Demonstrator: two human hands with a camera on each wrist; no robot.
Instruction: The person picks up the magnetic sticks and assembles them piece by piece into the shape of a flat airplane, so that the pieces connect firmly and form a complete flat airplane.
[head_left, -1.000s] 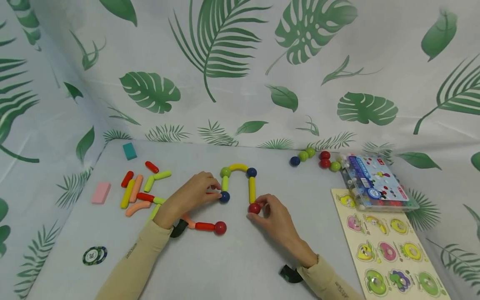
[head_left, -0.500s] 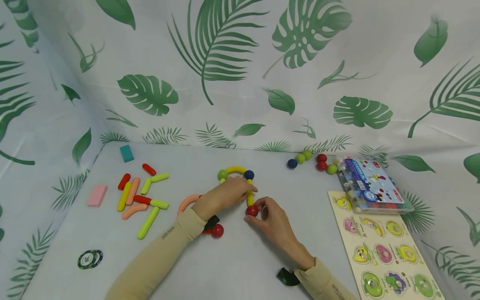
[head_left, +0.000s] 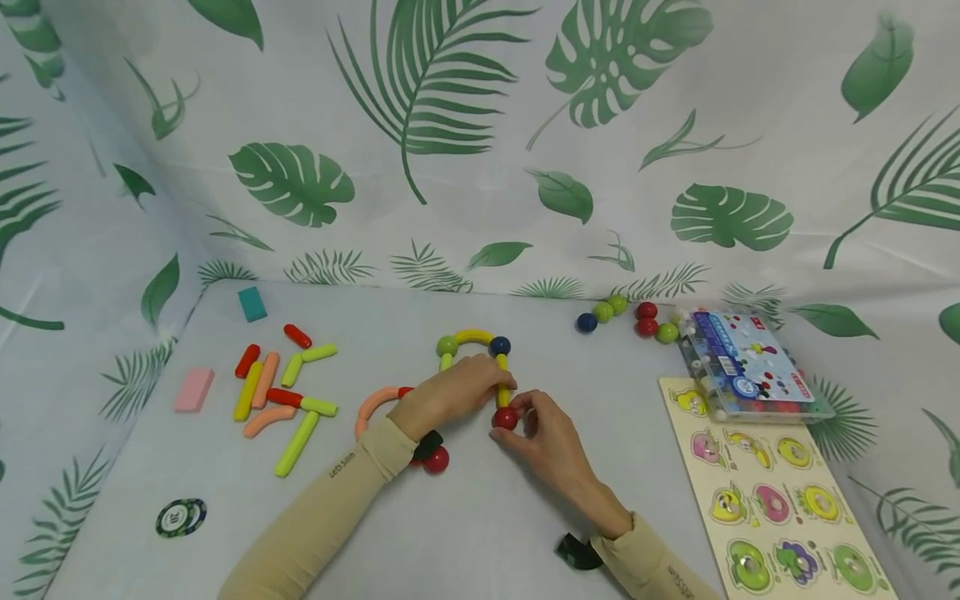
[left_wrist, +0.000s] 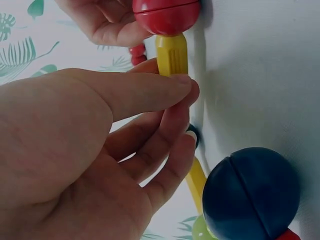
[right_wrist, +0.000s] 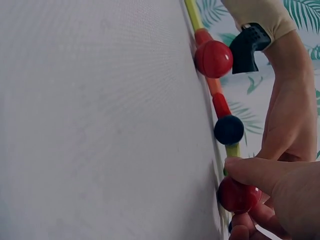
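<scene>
Mid-tabletop, the left hand pinches the yellow stick while the right hand pinches the red ball at its end.

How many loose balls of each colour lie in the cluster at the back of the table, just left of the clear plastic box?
Blue balls: 1
Green balls: 3
Red balls: 2
Total: 6
</scene>
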